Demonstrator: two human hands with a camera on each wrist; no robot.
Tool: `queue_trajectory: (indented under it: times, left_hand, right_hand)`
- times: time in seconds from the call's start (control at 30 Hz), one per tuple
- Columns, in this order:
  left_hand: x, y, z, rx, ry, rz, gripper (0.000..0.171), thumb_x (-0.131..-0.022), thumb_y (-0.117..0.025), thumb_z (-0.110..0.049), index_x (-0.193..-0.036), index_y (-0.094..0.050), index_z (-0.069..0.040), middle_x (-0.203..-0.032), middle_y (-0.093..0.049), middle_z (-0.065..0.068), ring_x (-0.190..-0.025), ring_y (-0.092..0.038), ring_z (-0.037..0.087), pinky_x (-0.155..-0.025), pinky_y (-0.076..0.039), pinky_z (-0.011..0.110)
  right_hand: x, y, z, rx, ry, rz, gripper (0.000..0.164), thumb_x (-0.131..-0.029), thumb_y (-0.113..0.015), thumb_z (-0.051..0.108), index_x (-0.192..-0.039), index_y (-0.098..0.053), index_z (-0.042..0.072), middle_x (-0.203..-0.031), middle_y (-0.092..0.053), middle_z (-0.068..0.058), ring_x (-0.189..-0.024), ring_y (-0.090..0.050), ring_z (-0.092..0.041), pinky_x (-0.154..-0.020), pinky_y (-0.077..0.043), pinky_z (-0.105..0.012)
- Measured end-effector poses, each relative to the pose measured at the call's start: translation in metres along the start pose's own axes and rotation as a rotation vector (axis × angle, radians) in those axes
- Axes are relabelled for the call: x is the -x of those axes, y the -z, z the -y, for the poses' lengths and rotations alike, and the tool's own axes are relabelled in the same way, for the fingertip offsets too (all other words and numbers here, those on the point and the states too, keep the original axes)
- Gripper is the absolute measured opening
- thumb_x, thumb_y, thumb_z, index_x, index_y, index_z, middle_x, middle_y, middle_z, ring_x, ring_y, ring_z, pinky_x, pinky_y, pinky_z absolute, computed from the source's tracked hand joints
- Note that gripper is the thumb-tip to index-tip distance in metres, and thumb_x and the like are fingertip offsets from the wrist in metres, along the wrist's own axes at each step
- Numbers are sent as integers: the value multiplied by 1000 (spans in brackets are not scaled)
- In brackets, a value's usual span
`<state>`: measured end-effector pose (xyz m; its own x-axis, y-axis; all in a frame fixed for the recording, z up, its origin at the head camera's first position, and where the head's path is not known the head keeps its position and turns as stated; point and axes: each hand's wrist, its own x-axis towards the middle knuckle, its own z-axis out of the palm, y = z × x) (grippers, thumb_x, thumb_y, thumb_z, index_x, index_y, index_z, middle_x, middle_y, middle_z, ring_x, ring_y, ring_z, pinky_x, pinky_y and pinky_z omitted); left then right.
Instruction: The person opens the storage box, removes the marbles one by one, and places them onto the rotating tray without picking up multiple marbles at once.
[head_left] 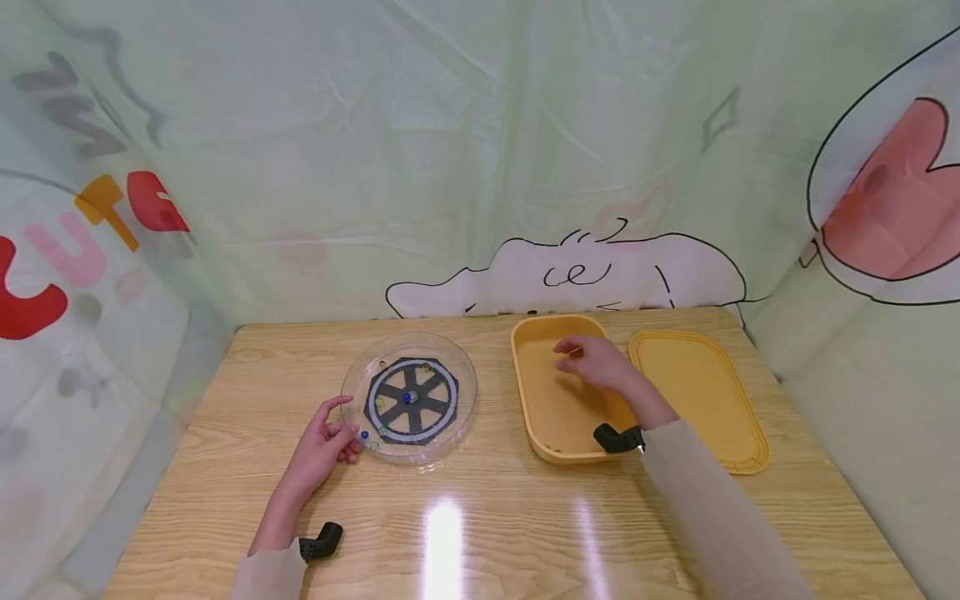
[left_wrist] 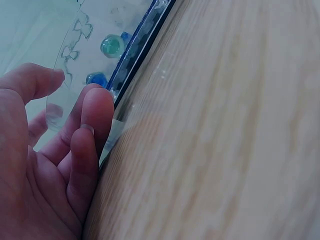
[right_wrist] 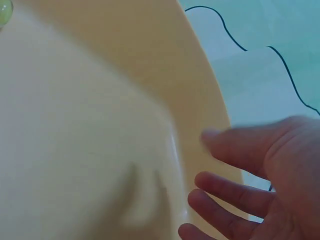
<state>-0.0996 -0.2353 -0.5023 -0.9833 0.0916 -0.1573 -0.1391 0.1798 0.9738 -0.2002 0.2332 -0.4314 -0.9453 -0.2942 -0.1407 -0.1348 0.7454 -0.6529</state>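
Observation:
A clear round dish [head_left: 467,417] stands on the left half of the table, with a dark spoked wheel shape [head_left: 411,432] at its bottom. Several glass marbles lie in it, among them a blue marble [head_left: 364,434] near the left rim and a green marble [left_wrist: 112,46]. My left hand [head_left: 322,446] holds the dish's left edge, its fingers curled at the clear wall. Over the far part of a yellow plastic box [head_left: 543,417], my right hand [head_left: 596,363] hangs with thumb and fingers apart and nothing between them. A yellow-green marble [right_wrist: 5,12] lies inside the box.
A flat yellow lid [head_left: 697,392] lies on the table just right of the box. The wooden table [head_left: 495,517] meets a printed curtain [head_left: 337,167] at its back and sides. Bare wood separates the dish from the box.

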Motion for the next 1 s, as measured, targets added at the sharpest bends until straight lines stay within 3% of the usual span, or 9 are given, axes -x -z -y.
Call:
queue_trajectory:
  times: [0.2, 0.43, 0.77, 1.0]
  left_hand:
    - [-1, 1, 3, -6, -13, -4, 50, -100, -58, -8, -146, -38, -10, -77, -65, 16, -58, -61, 20, -59, -55, 29]
    - [0, 0, 4, -3, -10, 3, 50, -101, -58, -8, -146, -37, -10, -77, -65, 16, -59, -61, 19, -60, -55, 29]
    - [-2, 0, 0, -6, -4, 0, 52, -101, -59, -11, -147, -36, -13, -77, -65, 16, -59, -61, 21, -60, -55, 30]
    - [-3, 0, 2, -8, 1, 0, 51, -101, -57, -8, -147, -35, -11, -76, -66, 13, -58, -61, 19, -60, -56, 29]
  right_hand:
    - [-1, 3, 6, 140, 6, 68, 32, -88, -63, -3, -120, -64, -5, -123, -61, -26, -113, -55, -41, -99, -44, -54]
    - [2, 3, 10, 274, 3, 114, 39, -83, -62, -7, -121, -62, -9, -125, -60, -29, -119, -53, -43, -104, -39, -55]
    - [4, 3, 10, 249, -59, 115, 42, -84, -63, -4, -125, -59, -8, -127, -58, -30, -113, -54, -40, -100, -42, -53]
    - [0, 1, 5, 164, -76, 103, 44, -85, -68, 0, -128, -59, -7, -127, -58, -29, -113, -54, -41, -99, -42, -53]
